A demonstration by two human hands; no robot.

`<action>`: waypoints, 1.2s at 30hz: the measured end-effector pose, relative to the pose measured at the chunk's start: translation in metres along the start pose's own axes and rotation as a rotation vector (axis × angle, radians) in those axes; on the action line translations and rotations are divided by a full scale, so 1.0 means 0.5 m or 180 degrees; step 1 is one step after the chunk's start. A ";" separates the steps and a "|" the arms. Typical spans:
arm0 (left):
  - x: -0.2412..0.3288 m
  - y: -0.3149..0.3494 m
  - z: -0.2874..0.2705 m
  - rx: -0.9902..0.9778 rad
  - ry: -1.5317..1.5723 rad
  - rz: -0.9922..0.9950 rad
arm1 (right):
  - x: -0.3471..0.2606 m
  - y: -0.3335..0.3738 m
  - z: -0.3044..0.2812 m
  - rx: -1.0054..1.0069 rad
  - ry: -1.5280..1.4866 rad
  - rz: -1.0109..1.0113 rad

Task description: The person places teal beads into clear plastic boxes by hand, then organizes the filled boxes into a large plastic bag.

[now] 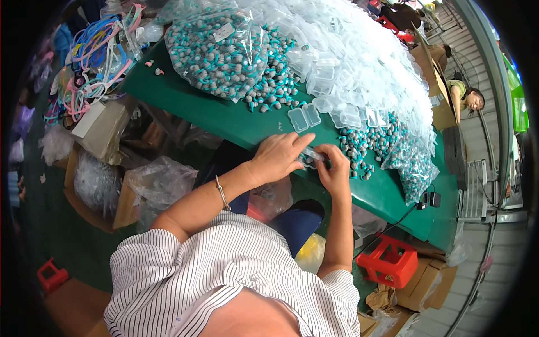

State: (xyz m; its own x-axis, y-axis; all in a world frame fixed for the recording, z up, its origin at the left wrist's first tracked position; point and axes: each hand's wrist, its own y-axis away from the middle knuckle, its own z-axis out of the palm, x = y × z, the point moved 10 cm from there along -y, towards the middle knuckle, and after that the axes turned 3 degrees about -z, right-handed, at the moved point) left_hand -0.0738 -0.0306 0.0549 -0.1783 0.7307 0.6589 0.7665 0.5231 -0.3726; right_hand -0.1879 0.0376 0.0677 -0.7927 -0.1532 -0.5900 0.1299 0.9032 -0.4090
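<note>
Small clear case (308,157) in hand at a green tabletop (382,194).
Left hand (278,155) and right hand (335,169) share a grip on it, near loose teal-and-gray pieces (351,147).

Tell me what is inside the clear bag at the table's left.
The clear bag shows small grey-and-teal pieces; the outer ones and a white label hide whatever lies deeper.

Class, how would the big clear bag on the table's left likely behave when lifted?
The clear bag would probably sag, its plastic looking thin and creased. It seems fairly heavy, packed with grey-and-teal pieces; these small, rounded pieces may shift.
</note>
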 end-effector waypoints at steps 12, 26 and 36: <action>-0.005 0.010 -0.014 0.0306 0.0390 0.0389 | -0.029 0.021 0.022 0.0121 0.0037 0.0027; 0.005 0.168 0.154 -0.0698 -0.0335 0.0555 | 0.034 -0.116 0.061 0.0302 0.1684 0.0629; -0.081 -0.002 -0.145 0.0971 -0.0903 -0.0297 | 0.039 -0.029 -0.013 0.1198 0.1095 0.0233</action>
State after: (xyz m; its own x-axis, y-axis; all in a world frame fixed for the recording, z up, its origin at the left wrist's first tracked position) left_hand -0.0227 -0.0922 0.0759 -0.4336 0.7436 0.5089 0.5289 0.6673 -0.5244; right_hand -0.2089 0.0244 0.0667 -0.9153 0.1030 -0.3893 0.3476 0.6902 -0.6347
